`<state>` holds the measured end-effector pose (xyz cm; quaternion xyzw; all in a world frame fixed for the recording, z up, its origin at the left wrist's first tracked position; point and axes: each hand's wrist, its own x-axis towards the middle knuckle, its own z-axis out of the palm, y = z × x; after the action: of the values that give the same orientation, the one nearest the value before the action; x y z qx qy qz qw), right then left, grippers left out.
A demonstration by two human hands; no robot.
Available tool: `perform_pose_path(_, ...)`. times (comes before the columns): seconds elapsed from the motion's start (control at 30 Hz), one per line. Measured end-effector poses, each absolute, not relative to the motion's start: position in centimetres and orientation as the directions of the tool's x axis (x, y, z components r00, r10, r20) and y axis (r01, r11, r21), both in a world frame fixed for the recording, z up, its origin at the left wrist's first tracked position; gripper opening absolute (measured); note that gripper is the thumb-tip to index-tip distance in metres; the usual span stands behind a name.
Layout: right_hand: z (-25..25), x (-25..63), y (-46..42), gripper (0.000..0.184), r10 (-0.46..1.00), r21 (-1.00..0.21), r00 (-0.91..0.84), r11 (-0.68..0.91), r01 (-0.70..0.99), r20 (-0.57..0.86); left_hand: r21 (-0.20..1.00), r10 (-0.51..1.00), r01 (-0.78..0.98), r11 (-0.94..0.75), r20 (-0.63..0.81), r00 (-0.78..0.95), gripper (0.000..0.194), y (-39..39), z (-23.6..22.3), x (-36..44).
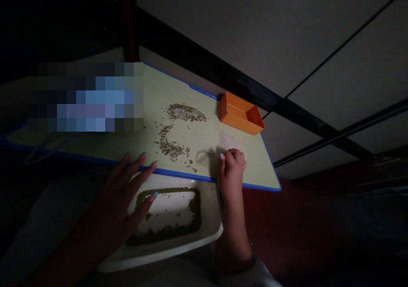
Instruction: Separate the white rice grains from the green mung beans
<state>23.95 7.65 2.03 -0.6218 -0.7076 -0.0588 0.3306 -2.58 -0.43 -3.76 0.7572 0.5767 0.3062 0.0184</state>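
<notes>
At the far left, a pale, thin loop point(40, 149) lies near the blue edge of the desk point(261, 168), whose top is a pale yellow-green; a pixelated block covers what sits on that end. Behind it a dark red post point(126, 19) stands upright. The left hand point(116, 198) is open, its fingers spread apart, reaching over the left side of a white tray point(178, 251) just below the desk's near edge. Inside the tray, small green beans point(188, 227) line the sides in a thick band, with a few scattered across the middle. On the desk above the tray lies a curved strip of beans mixed with pale grains point(174, 150), and beyond it a wider mixed heap point(186, 112). Next comes a clear curved piece point(206, 158), low over the desk top, its exact shape hard to tell in the dim light. The right hand point(233, 164) is closed at that piece's right end, thumb and fingers drawn together on it. Just beyond this hand, pale grains point(229, 139) are spread by themselves. Farther back, an orange box point(242, 113) with an open top sits near the desk's far right corner, beside pale wall panels point(318, 45)
</notes>
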Motion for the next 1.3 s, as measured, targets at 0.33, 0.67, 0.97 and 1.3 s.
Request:
perform_pose_path(0.33,2.04,23.93,7.73,0.023,0.869,-0.321,-0.094,0.277,0.906,0.486,0.379,0.884,0.861,-0.338,0.442,0.153,0.062,-0.45,-3.58,-2.47)
perform_pose_path(0.67,1.90,24.32,7.58,0.021,0.879,-0.383,-0.102,0.304,0.873,0.466,0.371,0.890,0.870,-0.325,0.431,0.149,0.062,-0.44,-3.47,-2.50)
perform_pose_path(0.97,2.07,24.55,7.17,0.027,0.872,-0.438,-0.104,0.339,0.833,0.478,0.369,0.884,0.871,-0.324,0.447,0.139,0.059,-0.44,-3.36,-2.43)
perform_pose_path(1.3,2.08,24.58,7.04,0.028,0.872,-0.457,-0.114,0.356,0.815,0.476,0.388,0.890,0.863,-0.322,0.435,0.137,0.061,-0.45,-3.61,-2.47)
